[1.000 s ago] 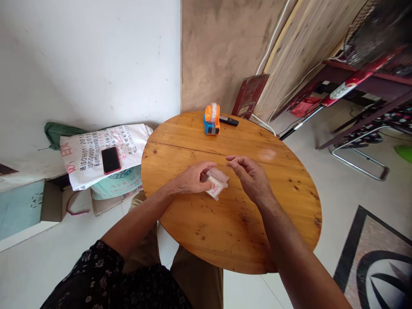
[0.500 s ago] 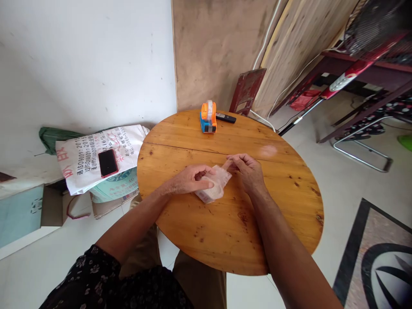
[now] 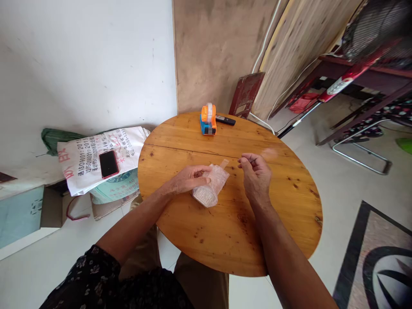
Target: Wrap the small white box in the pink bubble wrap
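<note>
A small package in clear bubble wrap (image 3: 210,186) rests on the round wooden table (image 3: 206,249). My left hand (image 3: 193,178) is closed on its left side, thumb on top and fingers along the far edge. From the package's upper right corner a short strip of clear tape (image 3: 224,163) sticks out. My right hand (image 3: 255,171) is a little to the right of that strip, apart from it, with thumb and forefinger close together and the other fingers curled. Nothing shows between them. The wrap blurs what is inside the package.
An orange and blue tape dispenser (image 3: 208,119) stands at the table's far edge, beside a black stick-like object (image 3: 225,119). A dark red chair (image 3: 246,94) is behind. At the left, a phone (image 3: 108,164) lies on a white printed sack (image 3: 83,171). A fan (image 3: 375,34) stands at the right.
My right hand has moved away to the right, letting go of the tape strip, which now projects freely. The package has shifted slightly left and toward me under my left hand.
</note>
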